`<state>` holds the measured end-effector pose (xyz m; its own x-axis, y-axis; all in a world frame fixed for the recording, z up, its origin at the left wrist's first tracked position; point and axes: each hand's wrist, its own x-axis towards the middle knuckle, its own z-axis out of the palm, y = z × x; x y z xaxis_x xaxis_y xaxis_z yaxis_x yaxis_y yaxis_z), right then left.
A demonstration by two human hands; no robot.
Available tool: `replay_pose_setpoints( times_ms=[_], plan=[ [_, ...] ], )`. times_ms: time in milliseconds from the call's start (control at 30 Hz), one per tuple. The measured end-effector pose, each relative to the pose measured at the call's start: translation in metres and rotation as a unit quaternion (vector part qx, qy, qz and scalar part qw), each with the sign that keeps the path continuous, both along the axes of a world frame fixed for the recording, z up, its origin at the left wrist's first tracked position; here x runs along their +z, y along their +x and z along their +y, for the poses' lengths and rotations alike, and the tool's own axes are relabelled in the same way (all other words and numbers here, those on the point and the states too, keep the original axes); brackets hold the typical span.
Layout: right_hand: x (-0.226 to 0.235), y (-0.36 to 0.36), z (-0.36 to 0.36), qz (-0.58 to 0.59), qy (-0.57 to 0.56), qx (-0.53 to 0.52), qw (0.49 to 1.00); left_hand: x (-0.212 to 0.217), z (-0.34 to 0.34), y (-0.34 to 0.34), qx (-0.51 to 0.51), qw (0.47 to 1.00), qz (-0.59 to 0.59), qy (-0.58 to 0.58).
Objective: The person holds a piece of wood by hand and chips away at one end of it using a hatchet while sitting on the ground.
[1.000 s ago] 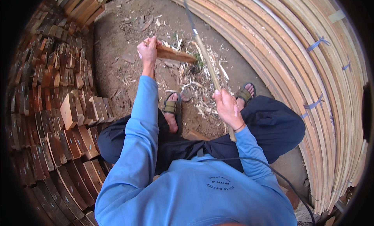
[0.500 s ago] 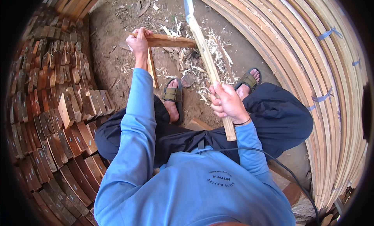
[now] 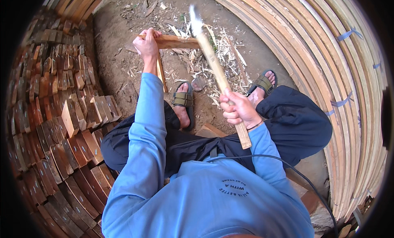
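The left hand (image 3: pixel 147 43) is gripping one end of a flat wooden piece (image 3: pixel 177 41), fingers wrapped around it, holding it out level above the chip-strewn dirt floor (image 3: pixel 123 41). To its right and nearer the body, the right hand (image 3: pixel 238 109) is clenching the wooden handle of a long blade (image 3: pixel 213 69), which is pointing up past the piece's free end, its tip blurred.

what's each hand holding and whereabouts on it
Left hand grips the left end of a wood piece. Right hand grips the wooden handle of a blurred blade near its lower end.
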<state>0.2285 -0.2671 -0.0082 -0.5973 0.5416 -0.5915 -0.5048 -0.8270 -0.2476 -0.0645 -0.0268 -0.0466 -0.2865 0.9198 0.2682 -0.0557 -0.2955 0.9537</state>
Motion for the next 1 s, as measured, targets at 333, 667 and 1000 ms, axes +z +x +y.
replay_pose_setpoints(
  times_ms=[333,667,1000],
  plan=[
    [-0.039,-0.035,-0.018,-0.636,0.383,0.181,0.645,0.003,0.0,0.003,0.018,1.0,-0.006,-0.005],
    [0.029,-0.011,0.004,-0.335,0.183,-0.031,0.924,-0.004,-0.003,-0.003,0.02,1.0,0.01,0.004],
    [-0.054,-0.022,-0.007,-0.558,0.298,0.185,0.752,0.007,0.003,0.008,0.017,1.0,0.024,0.004]
  ],
)
